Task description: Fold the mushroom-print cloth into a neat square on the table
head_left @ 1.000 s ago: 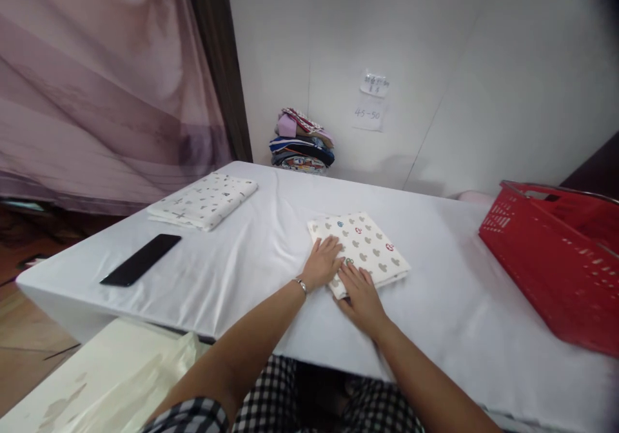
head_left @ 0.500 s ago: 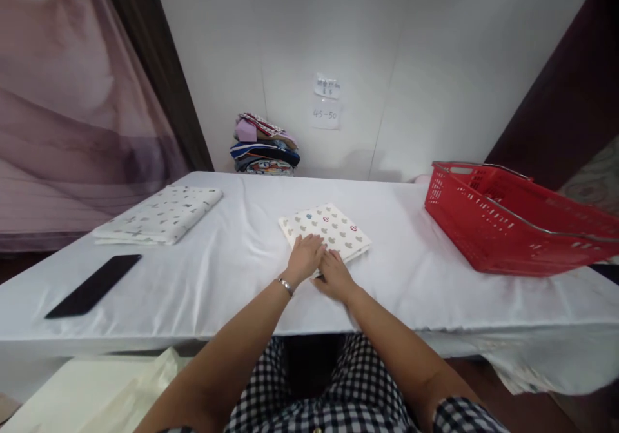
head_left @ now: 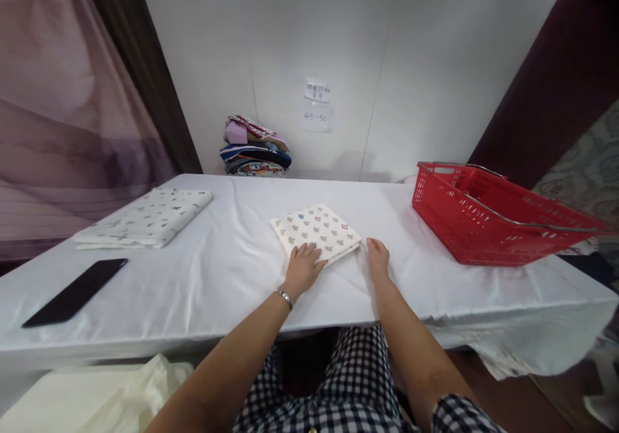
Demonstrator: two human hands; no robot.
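A folded white cloth [head_left: 316, 226] with grey, blue and red prints lies on the white-covered table [head_left: 232, 278] in front of me. My left hand [head_left: 304, 266] rests on its near left edge, fingers stretched out flat. Just off the cloth's right corner, my right hand [head_left: 378, 257] is held over the table with its fingers curled in. A small gap shows between that hand and the cloth. Whether anything is inside those curled fingers cannot be made out.
Another folded patterned cloth [head_left: 145, 219] lies at the left, behind a black phone-like slab [head_left: 75, 293]. A red basket [head_left: 483, 226] stands at the right. Several folded fabrics [head_left: 256, 149] are stacked by the wall, left of two paper notes [head_left: 316, 104].
My right hand has left the cloth's near edge and moved right, past its corner. My left hand stays on the cloth. The whole view has shifted slightly.
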